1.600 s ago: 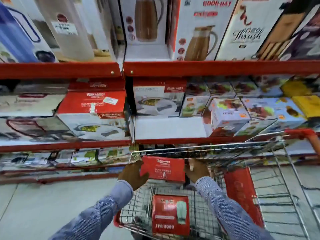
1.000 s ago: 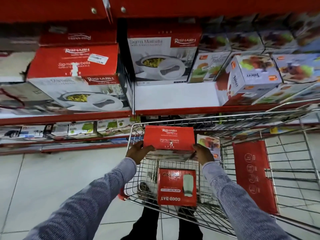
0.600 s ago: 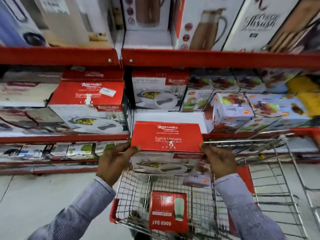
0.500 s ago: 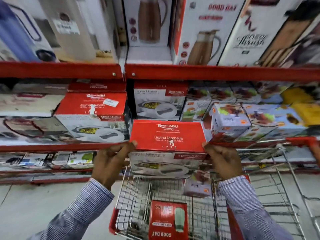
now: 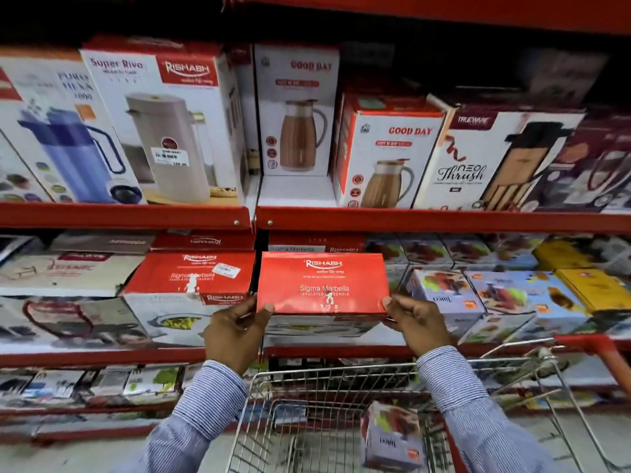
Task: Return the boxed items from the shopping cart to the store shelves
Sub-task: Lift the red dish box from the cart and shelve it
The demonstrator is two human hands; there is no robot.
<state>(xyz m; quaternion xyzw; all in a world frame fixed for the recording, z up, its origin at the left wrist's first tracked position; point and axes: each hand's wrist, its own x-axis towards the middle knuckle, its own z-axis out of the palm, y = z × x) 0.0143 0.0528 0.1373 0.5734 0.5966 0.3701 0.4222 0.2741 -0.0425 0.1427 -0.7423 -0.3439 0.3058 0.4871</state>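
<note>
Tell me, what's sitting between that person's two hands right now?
In the head view, a red Rishabh casserole box fills the space, gripped at its near corners by the left hand and right hand over the shelf.

Red metal store shelving [image 5: 426, 220] in tiers. Upper tier, at 12 o'clock: tall white-and-red cardboard jug boxes [image 5: 297, 114], upright, side by side. Middle tier [image 5: 341, 351]: red-topped white casserole carton [image 5: 191, 295] at 9 o'clock, flat on the shelf; pale lilac juicer cartons [image 5: 447, 298] at 3 o'clock, some tilted. Lowest tier, at 8 o'clock: small blurred packets [image 5: 102, 384]. Pale tiled floor [image 5: 68, 455] at 7 o'clock bears a wire shopping cart [image 5: 341, 380].
</note>
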